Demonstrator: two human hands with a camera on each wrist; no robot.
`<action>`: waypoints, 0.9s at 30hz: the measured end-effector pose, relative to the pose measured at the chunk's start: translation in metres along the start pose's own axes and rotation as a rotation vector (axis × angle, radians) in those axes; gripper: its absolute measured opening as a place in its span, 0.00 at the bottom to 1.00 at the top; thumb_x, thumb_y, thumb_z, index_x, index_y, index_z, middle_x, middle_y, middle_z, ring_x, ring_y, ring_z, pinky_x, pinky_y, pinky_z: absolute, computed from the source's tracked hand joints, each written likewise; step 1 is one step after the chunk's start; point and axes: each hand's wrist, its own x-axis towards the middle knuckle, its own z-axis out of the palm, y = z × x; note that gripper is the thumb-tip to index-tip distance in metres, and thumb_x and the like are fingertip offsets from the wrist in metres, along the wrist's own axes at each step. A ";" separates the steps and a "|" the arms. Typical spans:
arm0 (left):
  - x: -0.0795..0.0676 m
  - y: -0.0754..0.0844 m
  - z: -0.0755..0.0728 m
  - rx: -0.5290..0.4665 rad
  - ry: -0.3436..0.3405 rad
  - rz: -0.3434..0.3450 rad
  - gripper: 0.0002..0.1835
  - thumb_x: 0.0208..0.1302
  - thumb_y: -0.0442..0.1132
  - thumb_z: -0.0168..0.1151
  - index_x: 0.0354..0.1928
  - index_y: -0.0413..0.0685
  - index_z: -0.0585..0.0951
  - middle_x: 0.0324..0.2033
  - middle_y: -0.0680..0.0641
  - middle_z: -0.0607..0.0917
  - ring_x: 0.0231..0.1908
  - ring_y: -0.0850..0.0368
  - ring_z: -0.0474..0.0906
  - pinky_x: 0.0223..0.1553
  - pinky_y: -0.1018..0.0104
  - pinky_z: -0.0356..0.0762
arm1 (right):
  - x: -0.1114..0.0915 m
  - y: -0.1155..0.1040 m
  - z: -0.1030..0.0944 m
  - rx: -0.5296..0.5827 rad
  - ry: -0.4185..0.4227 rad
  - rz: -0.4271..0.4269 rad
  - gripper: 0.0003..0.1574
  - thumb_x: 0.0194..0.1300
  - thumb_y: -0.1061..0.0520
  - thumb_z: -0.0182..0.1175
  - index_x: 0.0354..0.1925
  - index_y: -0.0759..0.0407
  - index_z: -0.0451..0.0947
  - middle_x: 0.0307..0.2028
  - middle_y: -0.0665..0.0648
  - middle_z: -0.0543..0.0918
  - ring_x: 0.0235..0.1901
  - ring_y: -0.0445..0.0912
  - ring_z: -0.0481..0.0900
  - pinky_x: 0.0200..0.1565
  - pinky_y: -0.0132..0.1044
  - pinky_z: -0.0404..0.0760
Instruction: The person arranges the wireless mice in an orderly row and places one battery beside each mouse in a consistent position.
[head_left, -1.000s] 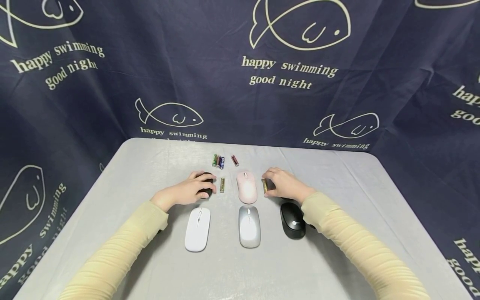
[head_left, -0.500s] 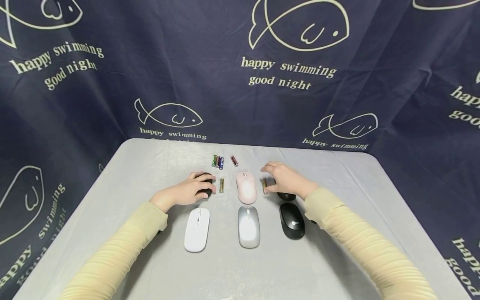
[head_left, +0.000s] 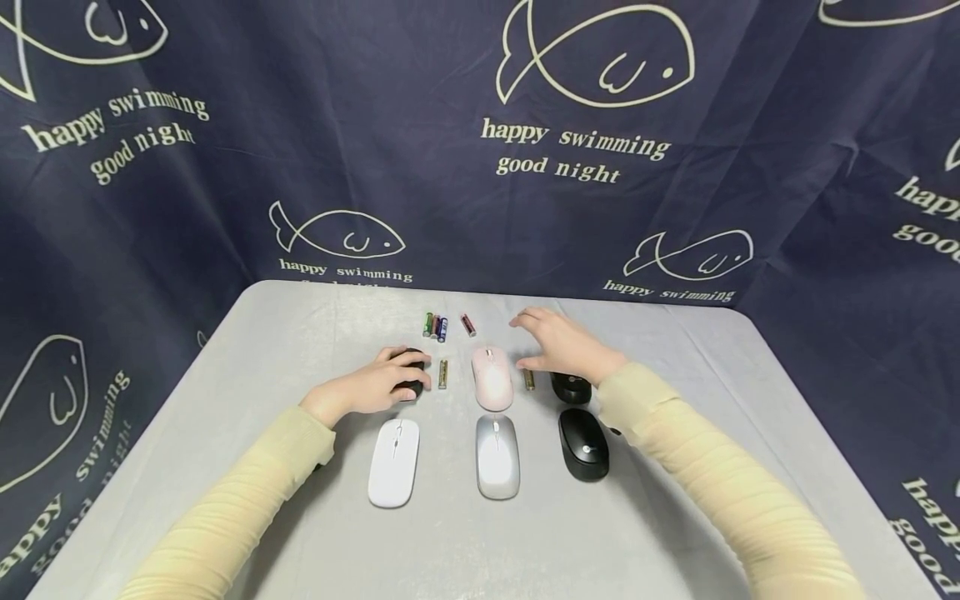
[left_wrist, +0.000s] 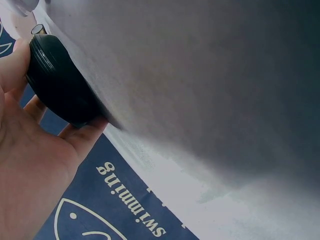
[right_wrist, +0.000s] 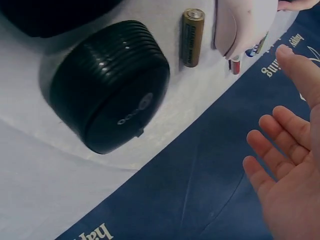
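On the left, my left hand (head_left: 367, 385) grips a small black mouse (left_wrist: 65, 82) by its sides, thumb on one side and fingers on the other. A gold battery (head_left: 442, 374) lies just right of that mouse. My right hand (head_left: 570, 345) is raised above the table with its fingers relaxed and nothing between them. Below it lie another gold battery (right_wrist: 193, 39) and a black ribbed-edged mouse (right_wrist: 112, 85), both apart from the fingers in the right wrist view. Between the hands rests a pink mouse (head_left: 492, 380).
Nearer the body lie a white mouse (head_left: 393, 463), a silver mouse (head_left: 498, 458) and a black mouse (head_left: 584, 444). Several coloured batteries (head_left: 436, 326) stand grouped at the back, with a red battery (head_left: 468, 325) beside them. A dark blue curtain (head_left: 450, 167) hangs behind the table.
My right hand has let go of the gold battery, leaving it on the table, and has lifted away towards the back. The left hand stays on its mouse.
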 end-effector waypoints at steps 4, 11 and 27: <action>-0.001 -0.002 0.000 0.008 0.006 0.003 0.12 0.63 0.37 0.59 0.48 0.52 0.78 0.64 0.39 0.69 0.65 0.28 0.54 0.67 0.39 0.49 | 0.006 -0.001 -0.001 0.014 0.005 0.000 0.38 0.51 0.49 0.71 0.56 0.64 0.72 0.53 0.60 0.75 0.55 0.55 0.73 0.59 0.48 0.71; 0.000 0.000 -0.001 0.037 0.023 0.038 0.11 0.62 0.37 0.60 0.46 0.52 0.79 0.61 0.37 0.71 0.63 0.28 0.58 0.65 0.37 0.51 | 0.018 -0.001 -0.002 -0.021 0.018 -0.007 0.39 0.51 0.48 0.71 0.57 0.63 0.72 0.56 0.59 0.75 0.57 0.55 0.71 0.60 0.50 0.69; 0.000 0.001 -0.001 0.002 0.003 0.005 0.11 0.63 0.38 0.60 0.47 0.51 0.80 0.63 0.38 0.69 0.65 0.28 0.54 0.66 0.38 0.49 | 0.042 0.000 -0.001 -0.057 0.052 -0.018 0.38 0.51 0.47 0.70 0.57 0.62 0.72 0.55 0.58 0.75 0.52 0.54 0.71 0.53 0.48 0.73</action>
